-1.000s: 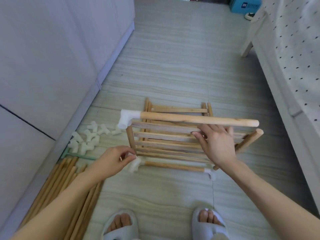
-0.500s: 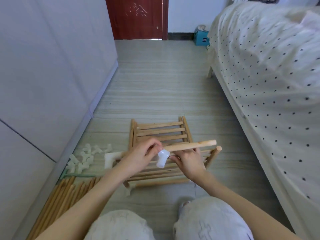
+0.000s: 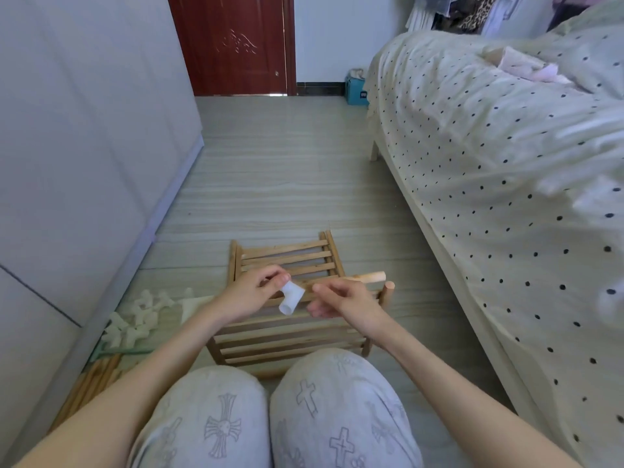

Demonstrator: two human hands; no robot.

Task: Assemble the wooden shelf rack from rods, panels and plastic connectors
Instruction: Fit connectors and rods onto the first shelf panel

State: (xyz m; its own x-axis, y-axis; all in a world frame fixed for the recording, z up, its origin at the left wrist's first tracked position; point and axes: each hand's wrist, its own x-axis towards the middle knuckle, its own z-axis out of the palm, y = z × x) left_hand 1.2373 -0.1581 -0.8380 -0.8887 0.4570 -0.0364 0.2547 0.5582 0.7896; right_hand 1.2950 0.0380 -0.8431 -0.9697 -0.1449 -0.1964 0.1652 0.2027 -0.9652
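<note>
While the knees [image 3: 270, 417] fill the near edge of the view, the half-built rack [image 3: 287, 336] is seen just beyond them on the floor [image 3: 287, 170], its slatted panel lying roughly level under both hands. Above those slats a white plastic connector [image 3: 291, 297] is pinched at its upper end between the thumb and fingertips of the left hand [image 3: 248, 293]; its open socket is pointed down and a little toward the knees, with the long axis tilted steeply. It is judged to be light, rigid and rather slick, so a firm pinch near the closed elbow seems best, with the socket mouth kept free. Just to the right of those fingers, the right hand [image 3: 344, 300] is held with fingers loosely curled and nothing clearly grasped; whether the rod behind it is touched cannot be told. Past the right fingertips a wooden rod [image 3: 369, 276] is laid nearly crosswise, its bare end pointed right, and a second rod end [image 3: 389, 288] is stood upright just beside it. The rods are judged stiff and light, best gripped near the end being socketed. Left of the left wrist, spare connectors [image 3: 135, 319] and loose rods [image 3: 91, 383] are heaped; farther off, a second slatted panel [image 3: 287, 255] lies flat.
</note>
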